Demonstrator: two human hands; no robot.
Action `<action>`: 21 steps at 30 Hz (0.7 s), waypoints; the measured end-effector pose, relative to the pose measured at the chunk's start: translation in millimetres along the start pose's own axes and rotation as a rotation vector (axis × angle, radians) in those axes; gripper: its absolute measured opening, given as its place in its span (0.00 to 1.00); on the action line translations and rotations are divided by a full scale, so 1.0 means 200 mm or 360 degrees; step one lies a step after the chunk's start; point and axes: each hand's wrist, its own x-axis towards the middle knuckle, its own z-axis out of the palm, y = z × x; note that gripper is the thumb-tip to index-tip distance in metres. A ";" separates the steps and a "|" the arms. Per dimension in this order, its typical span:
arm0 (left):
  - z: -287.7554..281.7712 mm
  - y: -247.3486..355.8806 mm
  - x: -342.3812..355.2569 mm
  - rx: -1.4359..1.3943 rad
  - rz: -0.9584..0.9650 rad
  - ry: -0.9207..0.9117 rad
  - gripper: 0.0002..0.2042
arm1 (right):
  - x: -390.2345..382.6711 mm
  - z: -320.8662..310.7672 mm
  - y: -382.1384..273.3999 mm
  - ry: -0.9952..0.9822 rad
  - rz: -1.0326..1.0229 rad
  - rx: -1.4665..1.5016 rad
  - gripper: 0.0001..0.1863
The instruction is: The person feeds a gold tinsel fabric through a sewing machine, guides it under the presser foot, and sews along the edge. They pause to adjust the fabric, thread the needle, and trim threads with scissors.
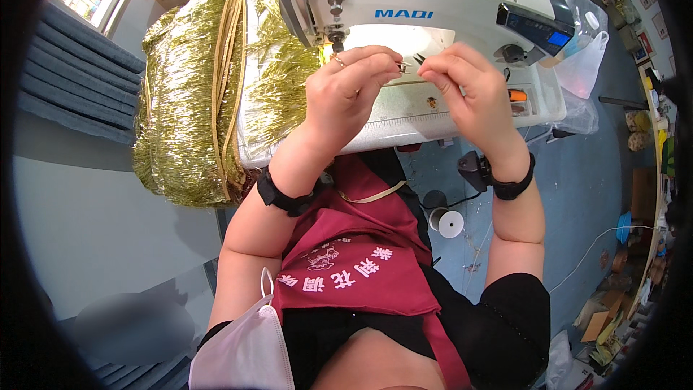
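Note:
Both my hands are raised over the bed of a white sewing machine (462, 0), in front of its arm. My left hand (339, 97), with a ring on one finger, pinches a small shiny metal piece (403, 68) between thumb and fingertips; its kind is too small to tell. Close by on the right, my right hand (473, 94) is closed in a pinch on a small dark pointed piece (419, 59), mostly hidden by the fingers. The two pieces are a short gap apart. Gold-green tinsel fringe (271, 65) lies on the machine's left end, near the needle.
A thick bundle of tinsel (180, 101) fills the left side. An orange-handled tool (517, 95) rests in a recess at the bed's right end. A white spool (451, 224) stands below on the blue floor. Plastic bags (581, 65) hang at the right. A mask (245, 354) shows at lower left.

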 end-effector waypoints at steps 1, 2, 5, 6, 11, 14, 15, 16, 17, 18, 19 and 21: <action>0.00 0.00 0.01 -0.0080 0.0006 -0.0006 0.06 | 0.00 0.00 0.01 -0.0060 0.0028 0.0036 0.03; 0.00 0.01 0.02 -0.0172 0.0032 -0.0008 0.07 | 0.01 0.00 0.03 -0.0119 0.0056 0.0072 0.03; 0.02 0.01 0.03 0.0118 0.0242 -0.0326 0.08 | 0.04 0.01 0.05 -0.0160 0.0068 0.0144 0.02; 0.03 0.01 0.04 0.0102 0.0211 -0.0268 0.09 | 0.05 0.01 0.05 -0.0160 0.0056 0.0160 0.02; 0.05 -0.02 0.05 0.0086 -0.0010 -0.0112 0.09 | 0.06 -0.03 0.04 0.0000 -0.0144 -0.0128 0.03; 0.05 -0.05 0.08 0.0086 0.0104 -0.0062 0.07 | 0.04 -0.04 0.04 0.0010 -0.0080 -0.0093 0.03; 0.04 -0.05 0.09 0.0089 0.0146 -0.0067 0.07 | 0.03 -0.04 0.05 0.0009 -0.0045 -0.0051 0.03; 0.04 -0.05 0.10 0.0090 0.0189 -0.0067 0.07 | 0.03 -0.04 0.06 0.0016 -0.0017 -0.0022 0.03; 0.04 -0.04 0.11 -0.0019 0.0147 -0.0099 0.07 | 0.03 -0.04 0.07 0.0015 0.0014 0.0010 0.03; 0.04 -0.03 0.11 -0.0131 0.0106 -0.0127 0.07 | 0.03 -0.04 0.08 0.0030 0.0040 0.0046 0.03; 0.05 -0.02 0.11 -0.0246 0.0063 -0.0157 0.07 | 0.04 -0.03 0.09 -0.0002 0.0011 0.0024 0.02; 0.06 -0.01 0.12 -0.0136 0.0124 -0.0268 0.08 | 0.05 -0.03 0.11 -0.0036 -0.0058 -0.0008 0.02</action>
